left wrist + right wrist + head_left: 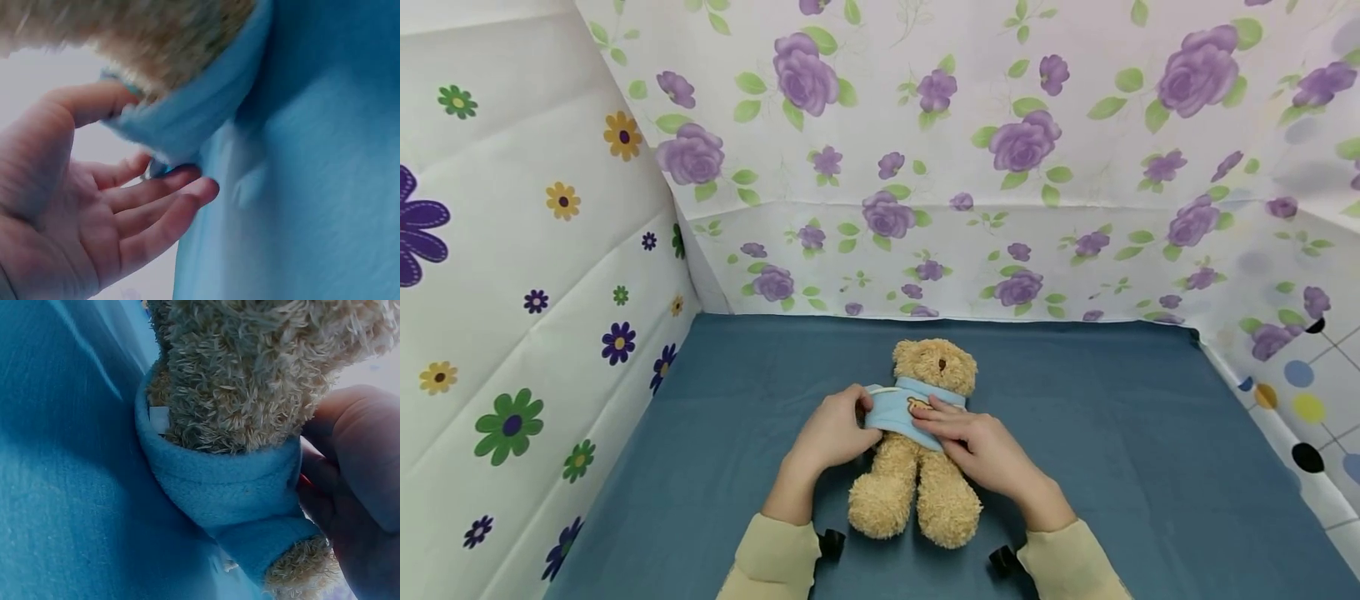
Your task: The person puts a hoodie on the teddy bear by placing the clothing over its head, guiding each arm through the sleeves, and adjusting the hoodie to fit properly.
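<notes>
A tan plush teddy bear (951,496) lies on its back, head toward the far side. It wears a light blue shirt (895,410) with a small bear print on the chest. My left hand (833,429) holds the shirt's left side at the hem; in the left wrist view its thumb (100,103) meets the hem, with the other fingers curled below the cloth. Across the shirt's front my right hand (981,446) rests with fingers extended. A white tag (159,419) shows inside the hem in the right wrist view.
A blue cloth (1150,467) covers the table under the bear. Behind it rises a white sheet with purple roses (887,212); another sheet with coloured daisies (512,425) stands on the left. Dark camera mounts (831,544) sit at both wrists.
</notes>
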`<state>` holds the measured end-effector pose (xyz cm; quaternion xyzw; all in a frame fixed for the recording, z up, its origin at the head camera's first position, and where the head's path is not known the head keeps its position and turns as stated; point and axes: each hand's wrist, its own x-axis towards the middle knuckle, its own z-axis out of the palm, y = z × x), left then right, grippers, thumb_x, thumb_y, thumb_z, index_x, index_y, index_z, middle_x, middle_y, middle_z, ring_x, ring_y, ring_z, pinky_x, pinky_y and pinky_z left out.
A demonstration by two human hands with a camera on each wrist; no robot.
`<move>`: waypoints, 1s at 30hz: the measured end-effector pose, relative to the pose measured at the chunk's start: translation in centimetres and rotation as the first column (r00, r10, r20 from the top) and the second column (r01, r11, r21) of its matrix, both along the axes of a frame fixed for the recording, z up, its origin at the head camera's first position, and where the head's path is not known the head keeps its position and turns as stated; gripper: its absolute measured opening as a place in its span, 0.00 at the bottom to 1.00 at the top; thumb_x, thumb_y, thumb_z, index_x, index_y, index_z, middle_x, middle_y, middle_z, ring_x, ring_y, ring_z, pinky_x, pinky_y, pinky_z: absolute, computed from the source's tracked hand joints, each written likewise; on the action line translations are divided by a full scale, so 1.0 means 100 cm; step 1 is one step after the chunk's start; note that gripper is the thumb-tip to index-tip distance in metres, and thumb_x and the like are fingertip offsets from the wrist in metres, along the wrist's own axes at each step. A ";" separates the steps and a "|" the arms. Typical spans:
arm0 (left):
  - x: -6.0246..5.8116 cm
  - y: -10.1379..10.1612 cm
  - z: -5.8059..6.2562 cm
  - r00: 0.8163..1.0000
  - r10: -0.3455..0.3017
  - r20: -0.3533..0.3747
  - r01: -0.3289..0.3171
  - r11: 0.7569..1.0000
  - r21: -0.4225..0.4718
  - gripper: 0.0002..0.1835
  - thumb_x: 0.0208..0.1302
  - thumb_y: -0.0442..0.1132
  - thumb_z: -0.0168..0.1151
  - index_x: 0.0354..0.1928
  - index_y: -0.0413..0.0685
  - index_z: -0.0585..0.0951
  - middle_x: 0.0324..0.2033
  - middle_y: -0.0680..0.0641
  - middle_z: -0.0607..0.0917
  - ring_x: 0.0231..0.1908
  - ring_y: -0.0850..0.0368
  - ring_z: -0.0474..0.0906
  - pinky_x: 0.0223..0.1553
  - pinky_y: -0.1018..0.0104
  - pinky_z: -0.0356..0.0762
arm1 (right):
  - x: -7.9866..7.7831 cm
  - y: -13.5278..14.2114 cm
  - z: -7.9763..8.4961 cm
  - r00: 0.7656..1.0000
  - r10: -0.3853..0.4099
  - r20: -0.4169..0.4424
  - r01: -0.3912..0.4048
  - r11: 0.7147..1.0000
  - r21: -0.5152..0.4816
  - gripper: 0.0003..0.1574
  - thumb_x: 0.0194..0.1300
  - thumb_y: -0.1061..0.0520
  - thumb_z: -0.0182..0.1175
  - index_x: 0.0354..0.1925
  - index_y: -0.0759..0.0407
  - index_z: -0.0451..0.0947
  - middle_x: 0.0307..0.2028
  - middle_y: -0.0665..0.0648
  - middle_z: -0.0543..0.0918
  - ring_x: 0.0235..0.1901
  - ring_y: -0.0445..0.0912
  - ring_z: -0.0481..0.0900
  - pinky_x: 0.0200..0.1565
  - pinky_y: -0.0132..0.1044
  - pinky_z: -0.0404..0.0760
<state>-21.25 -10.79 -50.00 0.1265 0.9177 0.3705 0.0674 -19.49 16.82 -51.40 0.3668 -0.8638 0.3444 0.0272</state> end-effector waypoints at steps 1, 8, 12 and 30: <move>0.000 -0.002 0.001 1.000 -0.013 0.020 0.013 1.000 0.021 0.14 0.65 0.36 0.72 0.49 0.46 0.79 0.30 0.49 0.81 0.25 0.55 0.76 0.28 0.59 0.73 | 0.000 0.000 0.000 1.000 -0.001 0.003 0.001 1.000 -0.002 0.29 0.79 0.66 0.60 0.71 0.47 0.80 0.73 0.42 0.76 0.77 0.46 0.66 0.37 0.37 0.71; 0.001 -0.003 0.005 1.000 0.009 0.019 -0.009 0.999 0.035 0.14 0.63 0.33 0.73 0.49 0.41 0.83 0.34 0.49 0.84 0.27 0.57 0.79 0.28 0.59 0.78 | -0.001 -0.001 -0.003 1.000 -0.004 0.001 0.004 1.000 -0.018 0.28 0.79 0.66 0.60 0.70 0.47 0.81 0.72 0.42 0.77 0.77 0.47 0.67 0.35 0.36 0.70; 0.002 0.004 0.003 0.999 0.048 -0.025 -0.049 0.999 -0.018 0.11 0.63 0.31 0.72 0.45 0.41 0.83 0.30 0.49 0.82 0.23 0.56 0.76 0.25 0.60 0.74 | -0.002 -0.003 -0.004 1.000 -0.008 -0.002 0.008 1.000 -0.024 0.28 0.79 0.67 0.60 0.70 0.47 0.82 0.72 0.42 0.77 0.77 0.46 0.67 0.38 0.37 0.71; 0.003 0.021 -0.011 0.971 0.160 -0.176 -0.180 0.978 -0.107 0.18 0.58 0.20 0.62 0.27 0.52 0.69 0.19 0.53 0.62 0.19 0.59 0.51 0.24 0.62 0.51 | -0.001 -0.004 -0.004 0.999 -0.010 0.051 0.013 0.998 -0.063 0.28 0.79 0.67 0.59 0.69 0.47 0.82 0.71 0.42 0.78 0.76 0.48 0.68 0.31 0.34 0.69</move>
